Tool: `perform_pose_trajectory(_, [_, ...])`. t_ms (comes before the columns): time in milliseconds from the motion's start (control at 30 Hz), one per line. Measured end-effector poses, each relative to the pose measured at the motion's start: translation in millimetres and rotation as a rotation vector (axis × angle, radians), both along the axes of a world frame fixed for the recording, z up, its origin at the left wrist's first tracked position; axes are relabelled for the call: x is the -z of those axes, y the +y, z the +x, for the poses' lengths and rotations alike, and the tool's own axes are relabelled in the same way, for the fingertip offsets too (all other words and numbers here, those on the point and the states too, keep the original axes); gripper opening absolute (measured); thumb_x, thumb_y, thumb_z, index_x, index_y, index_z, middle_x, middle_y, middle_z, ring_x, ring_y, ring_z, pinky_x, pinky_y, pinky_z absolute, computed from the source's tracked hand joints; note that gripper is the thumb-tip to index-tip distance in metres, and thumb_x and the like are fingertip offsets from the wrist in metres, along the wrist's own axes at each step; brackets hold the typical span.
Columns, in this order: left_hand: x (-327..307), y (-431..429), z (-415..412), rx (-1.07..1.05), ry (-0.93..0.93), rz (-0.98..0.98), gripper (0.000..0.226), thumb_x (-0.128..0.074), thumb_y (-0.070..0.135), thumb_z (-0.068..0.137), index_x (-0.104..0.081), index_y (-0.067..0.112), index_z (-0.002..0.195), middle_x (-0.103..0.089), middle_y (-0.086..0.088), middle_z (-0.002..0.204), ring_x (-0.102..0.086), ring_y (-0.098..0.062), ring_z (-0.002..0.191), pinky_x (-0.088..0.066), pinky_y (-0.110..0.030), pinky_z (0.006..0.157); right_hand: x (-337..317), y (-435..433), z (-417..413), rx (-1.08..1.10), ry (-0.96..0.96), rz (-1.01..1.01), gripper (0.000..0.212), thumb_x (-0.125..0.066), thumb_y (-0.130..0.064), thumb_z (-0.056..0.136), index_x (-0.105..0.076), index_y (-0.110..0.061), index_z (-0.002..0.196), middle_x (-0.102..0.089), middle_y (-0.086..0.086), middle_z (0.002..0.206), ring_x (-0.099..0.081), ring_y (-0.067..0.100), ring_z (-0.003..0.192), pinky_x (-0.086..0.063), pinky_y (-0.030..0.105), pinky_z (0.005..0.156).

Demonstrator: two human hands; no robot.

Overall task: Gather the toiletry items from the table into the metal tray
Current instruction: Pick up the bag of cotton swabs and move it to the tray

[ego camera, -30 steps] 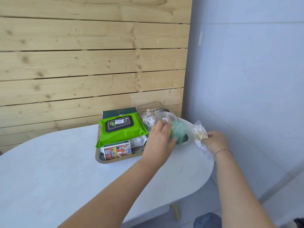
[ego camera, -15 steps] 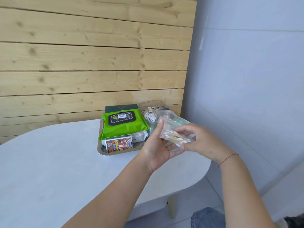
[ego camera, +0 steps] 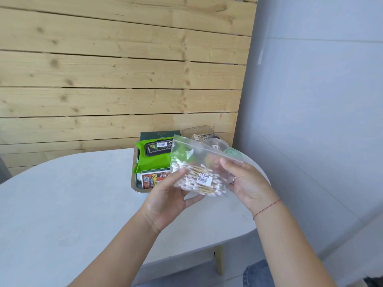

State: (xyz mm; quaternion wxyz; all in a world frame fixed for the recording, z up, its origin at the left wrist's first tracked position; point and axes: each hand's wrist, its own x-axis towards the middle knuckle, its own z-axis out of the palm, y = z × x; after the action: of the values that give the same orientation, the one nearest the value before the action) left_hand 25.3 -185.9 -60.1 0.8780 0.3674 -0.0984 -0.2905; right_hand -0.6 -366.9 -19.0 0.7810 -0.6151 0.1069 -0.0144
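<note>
Surface (ego camera: 62,204) of pale grey stretches left of the metal tray (ego camera: 134,186), which already carries a green wipes pack (ego camera: 153,160) and a small printed box (ego camera: 152,180). Just in front of the tray, raised above its near edge, your left hand (ego camera: 167,201) pinches the clear bag of cotton swabs (ego camera: 199,172) at its lower left. Your right hand (ego camera: 246,183) pinches its right side, so both hands are clamped on this one bag. I judge you are carrying a late item. Next, lower it onto a free place in the crowded tray and release.
</note>
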Motion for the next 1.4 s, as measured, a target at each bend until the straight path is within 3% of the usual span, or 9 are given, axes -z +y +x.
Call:
perform_pose_trajectory(167, [-4, 17, -2, -0.182, -0.051, 0.304, 0.033, -0.073, 0.039, 0.074, -0.072, 0.021, 0.101, -0.072, -0.006, 0.109, -0.063, -0.022, 0.103, -0.048, -0.047, 0.098, 1, 6, 2, -0.013, -0.111, -0.066, 0.022, -0.063, -0.014, 0.084, -0.07, -0.001, 0.101, -0.071, 0.011, 0.09, -0.068, 0.019, 0.085, -0.051, 0.031, 0.081])
perform_pose_trajectory(300, [-3, 16, -6, -0.266, -0.131, 0.492, 0.055, -0.081, 0.044, 0.055, -0.072, 0.011, 0.098, -0.07, -0.014, 0.106, -0.061, -0.022, 0.093, -0.048, -0.037, 0.086, 4, 8, 3, -0.023, -0.189, -0.233, 0.012, -0.06, -0.01, 0.088, -0.07, -0.007, 0.081, -0.067, 0.007, 0.074, -0.064, 0.008, 0.072, -0.051, 0.019, 0.071])
perform_pose_trajectory(467, [3, 9, -11, -0.347, -0.151, 0.558, 0.003, -0.072, 0.016, 0.079, -0.074, 0.016, 0.078, -0.068, -0.015, 0.086, -0.058, -0.026, 0.081, -0.043, -0.032, 0.07, 8, 6, 3, -0.162, -0.048, -0.382, 0.021, -0.063, -0.027, 0.087, -0.069, -0.007, 0.092, -0.07, 0.002, 0.09, -0.064, 0.006, 0.083, -0.047, 0.019, 0.072])
perform_pose_trajectory(600, [4, 10, -9, -0.397, -0.243, 0.585, 0.012, -0.068, 0.011, 0.083, -0.074, 0.016, 0.074, -0.071, -0.01, 0.076, -0.061, -0.021, 0.072, -0.046, -0.03, 0.068, 9, -2, 1, -0.33, 0.191, -0.362, 0.026, -0.067, -0.033, 0.084, -0.07, -0.022, 0.107, -0.066, 0.003, 0.108, -0.058, 0.018, 0.093, -0.055, 0.03, 0.071])
perform_pose_trajectory(733, [4, 10, -9, -0.361, -0.223, 0.585, 0.014, -0.064, 0.011, 0.087, -0.074, 0.016, 0.078, -0.074, 0.0, 0.069, -0.06, -0.015, 0.061, -0.044, -0.02, 0.051, 4, 1, -2, -0.378, 0.142, -0.253, 0.02, -0.056, -0.01, 0.092, -0.072, -0.015, 0.101, -0.07, 0.008, 0.091, -0.068, 0.014, 0.069, -0.057, 0.027, 0.055])
perform_pose_trajectory(900, [0, 25, -2, -0.119, -0.209, 0.59, 0.035, -0.051, -0.003, 0.086, -0.077, 0.02, 0.088, -0.076, -0.005, 0.094, -0.064, -0.023, 0.081, -0.048, -0.028, 0.069, 7, 5, -1, -0.362, 0.101, -0.327, 0.022, -0.056, 0.0, 0.089, -0.072, -0.01, 0.079, -0.072, 0.006, 0.07, -0.068, 0.015, 0.057, -0.057, 0.028, 0.05])
perform_pose_trajectory(1033, [-1, 34, -5, 0.112, -0.372, 0.548, 0.049, -0.078, 0.014, 0.067, -0.064, 0.013, 0.113, -0.072, -0.001, 0.106, -0.067, -0.013, 0.094, -0.055, -0.028, 0.081, 8, 5, 0, -0.347, 0.217, -0.28, 0.023, -0.055, 0.004, 0.088, -0.068, -0.008, 0.073, -0.07, 0.012, 0.069, -0.068, 0.019, 0.053, -0.055, 0.026, 0.047])
perform_pose_trajectory(1167, [8, 23, -9, -0.131, -0.534, 0.788, 0.046, -0.087, 0.003, 0.061, -0.065, 0.005, 0.101, -0.071, 0.008, 0.083, -0.065, -0.005, 0.072, -0.05, -0.016, 0.065, 13, 8, 2, -0.338, 0.344, -0.207, 0.025, -0.047, 0.007, 0.091, -0.064, -0.006, 0.077, -0.071, 0.014, 0.064, -0.069, 0.024, 0.051, -0.058, 0.028, 0.047])
perform_pose_trajectory(1400, [7, 21, 0, -0.469, -0.626, 0.973, 0.012, -0.081, 0.025, 0.071, -0.073, 0.028, 0.08, -0.069, 0.025, 0.064, -0.058, 0.01, 0.061, -0.04, -0.005, 0.057, 21, 3, 12, -0.195, -0.058, -0.606, 0.029, -0.06, -0.035, 0.088, -0.061, -0.022, 0.114, -0.062, -0.003, 0.119, -0.058, 0.004, 0.099, -0.045, 0.02, 0.083])
